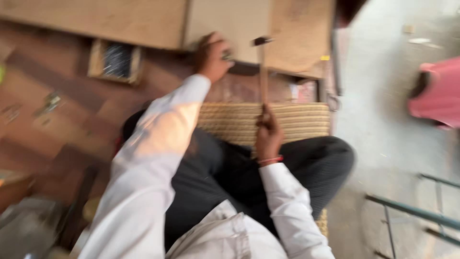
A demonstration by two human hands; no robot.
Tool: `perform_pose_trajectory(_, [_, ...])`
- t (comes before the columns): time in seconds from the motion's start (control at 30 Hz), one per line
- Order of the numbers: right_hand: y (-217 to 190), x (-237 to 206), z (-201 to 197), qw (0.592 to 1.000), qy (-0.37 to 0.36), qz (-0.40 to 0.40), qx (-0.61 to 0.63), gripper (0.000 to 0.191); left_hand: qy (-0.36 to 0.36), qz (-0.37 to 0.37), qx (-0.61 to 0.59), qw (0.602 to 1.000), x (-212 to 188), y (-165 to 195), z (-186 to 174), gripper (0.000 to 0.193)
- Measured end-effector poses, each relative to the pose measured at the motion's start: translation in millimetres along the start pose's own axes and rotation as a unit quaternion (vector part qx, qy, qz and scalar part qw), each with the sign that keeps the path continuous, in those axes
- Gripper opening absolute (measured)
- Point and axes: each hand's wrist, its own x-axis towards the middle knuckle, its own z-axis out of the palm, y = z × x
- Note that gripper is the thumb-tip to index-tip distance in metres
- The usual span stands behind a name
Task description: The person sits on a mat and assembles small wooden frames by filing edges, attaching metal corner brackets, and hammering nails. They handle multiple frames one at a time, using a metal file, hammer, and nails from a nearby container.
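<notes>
The view is blurred by motion. My right hand (268, 135) grips the wooden handle of a hammer (262, 67), whose dark head is raised over a pale board (230, 21). My left hand (212, 55) rests on the near edge of that board, fingers pinched on something small and dark that I cannot make out. Both arms wear white sleeves, and a red band circles the right wrist. I sit cross-legged in dark trousers on a woven straw mat (297, 120).
A small wooden box (116, 61) with dark small parts sits on the brown floor to the left. Larger plywood sheets (105, 19) lie beyond. A pink object (438, 93) and metal bars (412, 211) stand on the grey floor at right.
</notes>
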Motion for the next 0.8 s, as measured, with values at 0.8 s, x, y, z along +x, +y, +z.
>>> perform_pose_trajectory(0.8, [-36,-6,0,0.969,-0.036,-0.056,-0.239,0.045,0.198,-0.498,-0.429,0.728,-24,-2,19,0.027])
